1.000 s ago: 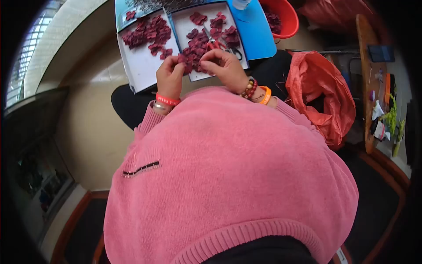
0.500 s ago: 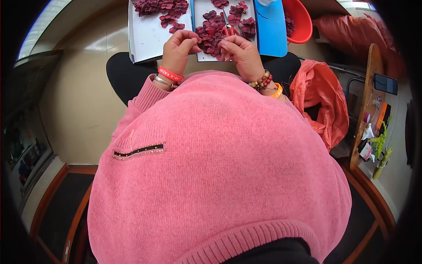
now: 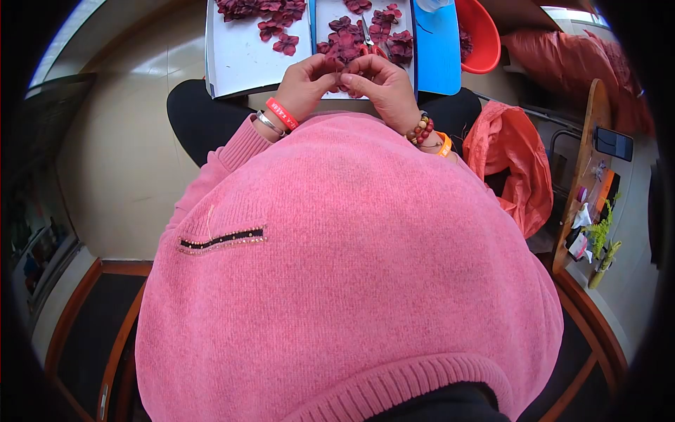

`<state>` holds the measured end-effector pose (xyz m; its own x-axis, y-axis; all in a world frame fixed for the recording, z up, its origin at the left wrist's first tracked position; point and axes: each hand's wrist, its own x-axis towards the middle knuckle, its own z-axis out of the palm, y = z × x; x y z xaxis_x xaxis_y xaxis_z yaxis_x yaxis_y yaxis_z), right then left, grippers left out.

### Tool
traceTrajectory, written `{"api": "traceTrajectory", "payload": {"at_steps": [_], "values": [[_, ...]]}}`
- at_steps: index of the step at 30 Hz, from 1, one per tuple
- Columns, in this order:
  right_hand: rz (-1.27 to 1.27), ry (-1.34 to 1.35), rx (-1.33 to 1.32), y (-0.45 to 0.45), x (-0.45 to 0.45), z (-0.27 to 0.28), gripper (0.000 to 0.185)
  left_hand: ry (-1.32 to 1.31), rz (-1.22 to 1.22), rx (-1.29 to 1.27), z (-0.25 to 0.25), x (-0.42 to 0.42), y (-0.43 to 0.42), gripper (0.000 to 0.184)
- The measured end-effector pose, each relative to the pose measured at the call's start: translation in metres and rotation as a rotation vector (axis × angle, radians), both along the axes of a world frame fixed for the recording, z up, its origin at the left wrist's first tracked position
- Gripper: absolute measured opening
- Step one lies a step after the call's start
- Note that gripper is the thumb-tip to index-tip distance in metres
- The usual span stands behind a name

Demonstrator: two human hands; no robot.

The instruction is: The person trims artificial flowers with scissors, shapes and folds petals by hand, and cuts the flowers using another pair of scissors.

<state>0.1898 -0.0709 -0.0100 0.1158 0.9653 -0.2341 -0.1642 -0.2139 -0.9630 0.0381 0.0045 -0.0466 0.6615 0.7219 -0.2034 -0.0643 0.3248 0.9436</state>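
Head view: dark-red petals [image 3: 344, 48] just beyond left hand [image 3: 302, 87] and right hand [image 3: 387, 86].

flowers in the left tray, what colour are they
The flowers are dark red; they show best in the head view.

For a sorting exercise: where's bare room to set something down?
Free: left tray, near half, bordering its flowers; blue surface, near part, between right tray and red bucket. Crowded: right tray, with flowers, scissors, left fingers and right fingers.
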Motion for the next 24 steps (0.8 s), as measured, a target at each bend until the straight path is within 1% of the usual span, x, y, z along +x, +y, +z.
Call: {"api": "traceTrajectory", "payload": {"at_steps": [6,12,15,18,21,24], "values": [[0.058,0.008,0.062,0.002,-0.004,0.008,0.02,-0.034,0.067,0.066,0.003,0.0,-0.002,0.016],[0.084,0.002,0.085,0.0,-0.002,0.011,0.022,-0.138,0.131,0.149,0.005,0.003,-0.005,0.017],[0.083,-0.001,0.089,-0.001,-0.001,0.01,0.021,-0.083,0.037,0.239,-0.001,-0.001,-0.004,0.028],[0.089,-0.013,0.082,-0.002,0.0,0.009,0.02,-0.043,0.051,0.275,-0.002,0.0,-0.005,0.031],[0.063,0.008,0.096,-0.002,-0.002,0.01,0.018,0.008,0.109,0.607,0.002,0.0,-0.005,0.033],[0.074,-0.029,0.103,-0.003,-0.002,0.008,0.016,0.107,0.145,0.919,0.009,-0.001,-0.003,0.034]]}}
